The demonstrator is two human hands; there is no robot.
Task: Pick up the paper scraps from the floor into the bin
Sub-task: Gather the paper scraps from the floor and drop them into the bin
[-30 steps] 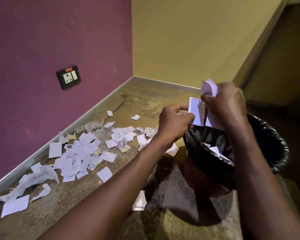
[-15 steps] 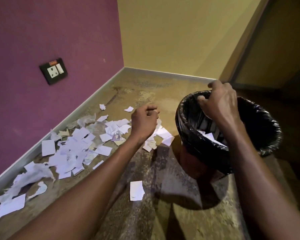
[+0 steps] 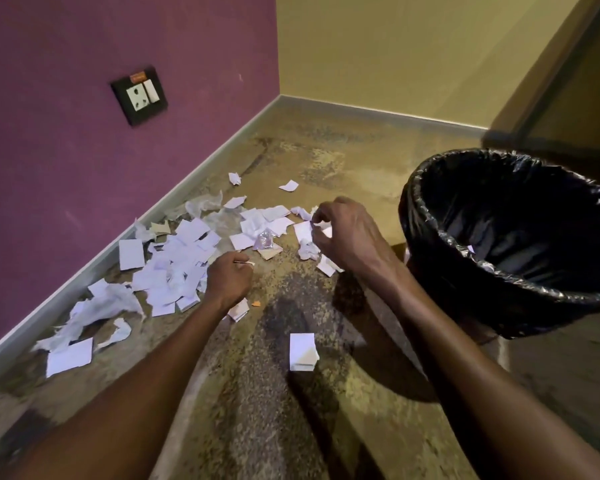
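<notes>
White paper scraps [image 3: 174, 265] lie scattered on the mottled floor along the purple wall. The bin [image 3: 513, 306], lined with a black bag, stands at the right with a few scraps inside. My left hand [image 3: 227, 280] is low over the near edge of the pile, its fingers pinched on a small thin scrap [image 3: 245, 262]. My right hand [image 3: 347, 233] is down over a cluster of scraps just left of the bin, thumb and fingers closing on a white scrap [image 3: 321, 225]. A single folded scrap [image 3: 302, 351] lies apart on the floor between my forearms.
A wall socket plate [image 3: 139, 96] is set into the purple wall. A grey skirting board [image 3: 201, 181] runs along both walls to the corner. A dark door frame [image 3: 551, 74] rises behind the bin. A tiny orange bit [image 3: 256, 303] lies near my left wrist.
Both hands held paper over the bin, let it go into it, then came down left to the floor pile. The right hand left the bin rim and now pinches a scrap.
</notes>
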